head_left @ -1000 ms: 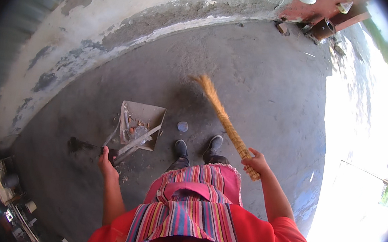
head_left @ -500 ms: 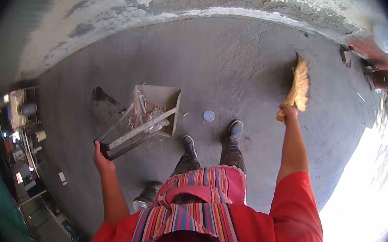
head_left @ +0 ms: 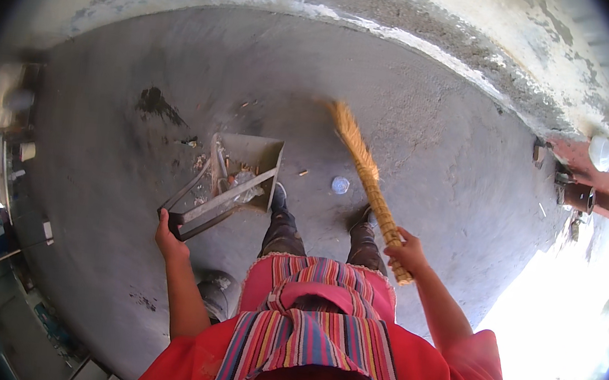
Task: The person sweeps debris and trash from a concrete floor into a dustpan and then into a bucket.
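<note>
My left hand [head_left: 171, 239] is closed round the end of the dark handle frame of a metal dustpan [head_left: 271, 155]. Crumpled clear plastic [head_left: 247, 187] and small brown scraps lie inside the pan. In my right hand [head_left: 408, 253] is the bound stalk of a yellow straw broom [head_left: 366, 173], with the fingers wrapped round it. Its bristle end points away and to the left, blurred, beyond the dustpan's right side. Between pan and broom, a small tan stub [head_left: 303, 173] and a round clear-blue plastic piece [head_left: 340, 185] rest on the grey floor.
Loose debris [head_left: 203, 161] lies left of the dustpan, near a dark patch [head_left: 157, 104]. A peeling wall [head_left: 439, 41] curves along the far side. A dark bucket-like container [head_left: 216, 292] stands by my left forearm. Brown cylindrical objects [head_left: 578, 196] sit at right.
The broom has swung from the far right toward the dustpan, and my right hand has come nearer to me. The view has turned; my left hand still holds the dustpan.
</note>
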{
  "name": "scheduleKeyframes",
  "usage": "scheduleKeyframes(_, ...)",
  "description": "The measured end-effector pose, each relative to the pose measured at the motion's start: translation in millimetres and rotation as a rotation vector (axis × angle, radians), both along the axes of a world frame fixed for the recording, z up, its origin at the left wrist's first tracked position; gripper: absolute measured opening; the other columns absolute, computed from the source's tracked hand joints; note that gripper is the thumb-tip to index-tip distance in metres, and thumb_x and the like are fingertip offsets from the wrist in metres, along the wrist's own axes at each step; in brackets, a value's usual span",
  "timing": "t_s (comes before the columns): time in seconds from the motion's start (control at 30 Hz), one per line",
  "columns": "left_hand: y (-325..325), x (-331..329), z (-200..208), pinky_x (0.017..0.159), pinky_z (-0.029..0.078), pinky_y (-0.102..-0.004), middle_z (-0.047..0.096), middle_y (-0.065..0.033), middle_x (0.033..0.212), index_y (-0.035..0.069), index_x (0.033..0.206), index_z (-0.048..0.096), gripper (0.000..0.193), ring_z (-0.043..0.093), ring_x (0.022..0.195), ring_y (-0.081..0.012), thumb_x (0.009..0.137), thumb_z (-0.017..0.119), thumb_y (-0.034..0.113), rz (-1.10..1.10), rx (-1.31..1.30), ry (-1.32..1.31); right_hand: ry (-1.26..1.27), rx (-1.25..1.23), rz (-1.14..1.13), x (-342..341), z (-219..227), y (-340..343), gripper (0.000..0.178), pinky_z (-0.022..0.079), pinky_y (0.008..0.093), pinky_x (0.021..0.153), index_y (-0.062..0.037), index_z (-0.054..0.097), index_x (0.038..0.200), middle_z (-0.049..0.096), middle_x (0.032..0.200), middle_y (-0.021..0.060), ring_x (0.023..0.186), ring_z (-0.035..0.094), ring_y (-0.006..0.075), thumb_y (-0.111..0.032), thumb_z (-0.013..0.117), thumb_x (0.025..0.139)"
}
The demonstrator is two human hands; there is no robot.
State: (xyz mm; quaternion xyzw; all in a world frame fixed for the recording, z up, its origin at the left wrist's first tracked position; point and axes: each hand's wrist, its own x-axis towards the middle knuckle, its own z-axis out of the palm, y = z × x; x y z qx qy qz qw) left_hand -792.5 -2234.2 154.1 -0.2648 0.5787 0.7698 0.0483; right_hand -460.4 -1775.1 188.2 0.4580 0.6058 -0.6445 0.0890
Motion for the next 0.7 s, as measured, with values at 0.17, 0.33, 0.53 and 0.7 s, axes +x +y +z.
scheduleKeyframes(0.17, -7, -38, -13, 0.068, 0.042, -0.0281, 0.057, -0.0034, 0.082, 0.002, 0.089, 0.059, 0.035, 0.054, 0.074, -0.0145, 0.082, 0.066, 0.035, -0.019, -0.061, -0.005, -0.052, 0.184, -0.094, -126, 6, 26, 0.075, 0.046, 0.0323, 0.039, -0.0119, 0.037, 0.136, 0.059, 0.068, 0.0092, 0.047, 0.057, 0.0179, -0.003, 0.069, 0.069)
scheduleKeyframes(0.33, -19, -64, -34, 0.068, 0.041, -0.0288, 0.057, -0.0052, 0.084, 0.001, 0.091, 0.058, 0.039, 0.053, 0.076, -0.0147, 0.081, 0.066, 0.037, -0.079, -0.095, -0.041, -0.148, 0.398, -0.011, -287, -103, 115, 0.040, 0.050, 0.0343, 0.044, -0.0049, 0.053, 0.104, 0.058, 0.069, 0.0086, 0.051, 0.058, 0.0192, -0.008, 0.067, 0.067)
scheduleKeyframes(0.53, -65, -66, -45, 0.074, 0.044, -0.0298, 0.057, -0.0057, 0.086, -0.001, 0.092, 0.058, 0.041, 0.054, 0.080, -0.0163, 0.081, 0.066, 0.038, -0.030, -0.166, -0.054, -0.361, 0.533, 0.367, -257, -158, -54, 0.057, 0.054, 0.0399, 0.063, -0.0047, 0.048, 0.113, 0.063, 0.083, 0.0190, 0.077, 0.065, 0.0318, -0.021, 0.071, 0.064)
scheduleKeyframes(0.7, -61, -94, -58, 0.075, 0.045, -0.0301, 0.058, -0.0071, 0.088, -0.002, 0.094, 0.058, 0.040, 0.055, 0.082, -0.0171, 0.082, 0.065, 0.035, -0.042, -0.181, -0.105, -0.176, 0.312, 0.496, -174, -113, -104, 0.081, 0.051, 0.0346, 0.069, -0.0098, 0.038, 0.132, 0.063, 0.086, 0.0158, 0.077, 0.062, 0.0260, -0.012, 0.072, 0.059)
